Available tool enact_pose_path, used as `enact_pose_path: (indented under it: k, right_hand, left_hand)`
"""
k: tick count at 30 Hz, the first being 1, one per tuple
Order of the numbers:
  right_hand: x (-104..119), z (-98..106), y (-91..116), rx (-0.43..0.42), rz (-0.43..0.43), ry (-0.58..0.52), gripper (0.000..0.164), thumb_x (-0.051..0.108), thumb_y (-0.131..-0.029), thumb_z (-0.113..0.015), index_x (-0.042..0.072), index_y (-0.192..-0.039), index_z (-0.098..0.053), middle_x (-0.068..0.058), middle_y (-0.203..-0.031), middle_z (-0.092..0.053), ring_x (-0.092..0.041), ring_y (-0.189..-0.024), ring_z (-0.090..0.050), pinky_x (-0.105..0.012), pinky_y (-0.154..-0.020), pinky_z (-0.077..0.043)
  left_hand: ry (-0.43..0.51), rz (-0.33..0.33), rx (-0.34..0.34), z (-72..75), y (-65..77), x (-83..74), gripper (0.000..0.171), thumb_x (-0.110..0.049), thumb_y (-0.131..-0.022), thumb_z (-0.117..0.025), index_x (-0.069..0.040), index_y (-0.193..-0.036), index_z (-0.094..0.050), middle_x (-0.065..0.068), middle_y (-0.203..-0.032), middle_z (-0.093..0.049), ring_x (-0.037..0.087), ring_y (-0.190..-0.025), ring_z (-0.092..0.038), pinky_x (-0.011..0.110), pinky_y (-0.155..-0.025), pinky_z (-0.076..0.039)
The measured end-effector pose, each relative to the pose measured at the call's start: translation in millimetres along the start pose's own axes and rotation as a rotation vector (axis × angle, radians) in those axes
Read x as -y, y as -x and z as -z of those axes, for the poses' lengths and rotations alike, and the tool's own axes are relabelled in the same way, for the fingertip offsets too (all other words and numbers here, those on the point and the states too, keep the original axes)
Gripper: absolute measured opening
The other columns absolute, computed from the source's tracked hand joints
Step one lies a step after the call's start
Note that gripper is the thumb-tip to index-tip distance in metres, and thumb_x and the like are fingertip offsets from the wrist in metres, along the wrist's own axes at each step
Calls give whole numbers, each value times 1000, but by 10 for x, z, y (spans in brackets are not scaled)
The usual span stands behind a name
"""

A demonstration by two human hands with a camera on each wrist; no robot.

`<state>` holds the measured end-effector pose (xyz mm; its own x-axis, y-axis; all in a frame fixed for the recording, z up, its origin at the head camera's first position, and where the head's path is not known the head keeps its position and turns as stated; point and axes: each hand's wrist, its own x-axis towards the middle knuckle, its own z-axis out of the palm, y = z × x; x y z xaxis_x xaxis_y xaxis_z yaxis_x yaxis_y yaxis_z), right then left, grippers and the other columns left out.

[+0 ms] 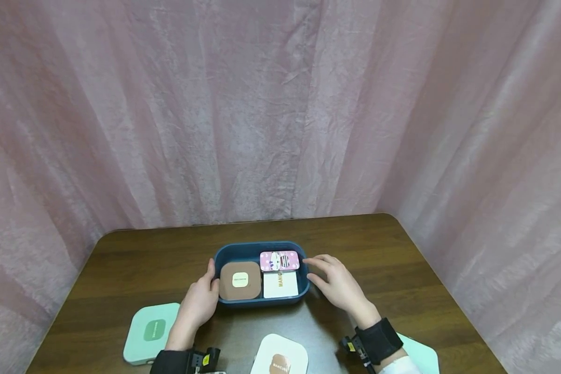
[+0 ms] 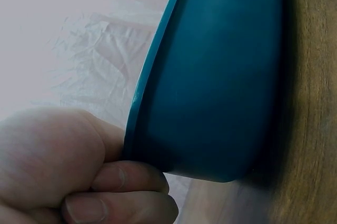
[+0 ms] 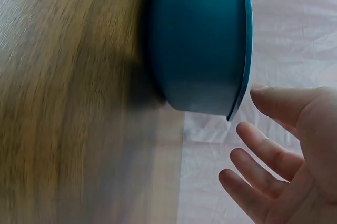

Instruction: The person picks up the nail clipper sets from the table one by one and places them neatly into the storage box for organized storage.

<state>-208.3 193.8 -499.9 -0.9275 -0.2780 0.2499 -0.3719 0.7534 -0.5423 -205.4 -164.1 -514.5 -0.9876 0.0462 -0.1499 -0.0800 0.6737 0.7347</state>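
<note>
A dark blue oblong bin (image 1: 264, 301) stands on the wooden table. Inside it, a brown square case (image 1: 229, 272) with a pale label sits at the left. To its right are a pink tin (image 1: 290, 260) with a cartoon picture and, in front of that, a white box (image 1: 272, 288) with gold lettering. My left hand (image 1: 198, 301) grips the bin's left end, thumb over the rim and curled fingers against the outside wall (image 2: 210, 87). At the right end, my right hand (image 3: 295, 155) has its fingers spread loosely, the thumb tip close beside the rim.
A mint green case (image 1: 140, 332) lies on the table (image 1: 355, 234) beside my left forearm. Nearer the front is a white case (image 1: 290, 353) with a brown mark. Another mint-coloured item (image 1: 423, 356) shows partly behind my right wrist. Pink curtains (image 1: 262, 104) hang behind the table.
</note>
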Motion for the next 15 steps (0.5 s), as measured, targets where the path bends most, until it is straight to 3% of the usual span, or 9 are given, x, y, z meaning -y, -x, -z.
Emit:
enact_pose_path:
  k: [15]
  right_hand:
    - [-149,157,134,-38,23,46,36,16,-101,-77,18,-137,-74,-3,-128,-72,-29,-121,-66,-54,-99,-54]
  left_hand:
    - [14,-2,3,12,8,-9,66,-18,-115,-43,-2,-171,-12,10,-74,-54,22,-47,-45,37,-52,-40]
